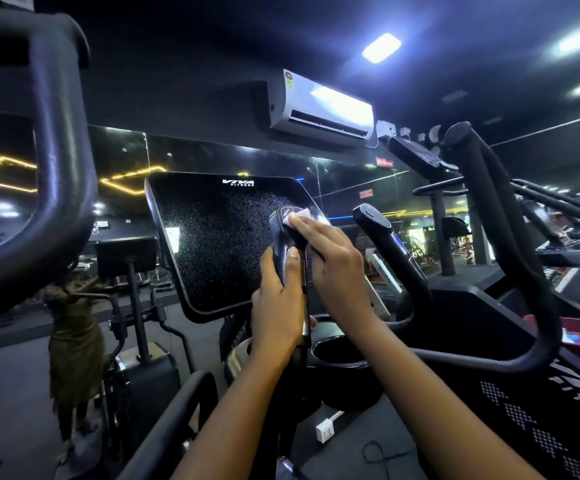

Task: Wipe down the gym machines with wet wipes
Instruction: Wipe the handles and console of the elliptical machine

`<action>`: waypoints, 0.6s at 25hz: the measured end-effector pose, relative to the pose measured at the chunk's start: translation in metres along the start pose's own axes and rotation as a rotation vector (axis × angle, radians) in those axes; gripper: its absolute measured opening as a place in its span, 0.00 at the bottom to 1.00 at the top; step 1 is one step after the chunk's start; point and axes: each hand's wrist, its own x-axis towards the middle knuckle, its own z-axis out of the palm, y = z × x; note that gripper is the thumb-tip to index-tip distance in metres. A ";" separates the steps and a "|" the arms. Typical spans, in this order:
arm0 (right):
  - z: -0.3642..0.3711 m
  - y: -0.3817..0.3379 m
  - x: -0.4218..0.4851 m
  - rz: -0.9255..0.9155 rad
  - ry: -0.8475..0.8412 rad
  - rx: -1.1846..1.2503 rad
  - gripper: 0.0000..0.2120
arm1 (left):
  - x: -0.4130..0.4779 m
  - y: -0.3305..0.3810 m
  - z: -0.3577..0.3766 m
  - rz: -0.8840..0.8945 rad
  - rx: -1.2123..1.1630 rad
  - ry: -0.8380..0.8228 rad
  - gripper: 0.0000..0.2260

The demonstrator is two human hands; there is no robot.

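Note:
I stand at a black cardio machine with a dark console screen [219, 244] marked VIVA FITNESS. My left hand [276, 306] grips the left inner handle [283, 233] just below its rounded top. My right hand [333, 265] presses a white wet wipe [297, 215] against the top of that same handle, fingers curled over it. Only a small corner of the wipe shows past the fingertips. The matching right inner handle [385, 237] stands free to the right.
A thick outer handlebar [63, 168] loops at the far left, another [510, 230] at the right. A cup holder [338, 348] sits below my hands. A mirror wall ahead reflects a person [74, 341]. An air conditioner [319, 109] hangs above. More machines stand at the right.

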 end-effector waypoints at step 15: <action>-0.009 0.038 0.047 -0.054 -0.163 0.007 0.23 | -0.006 0.003 0.000 -0.014 -0.020 0.001 0.36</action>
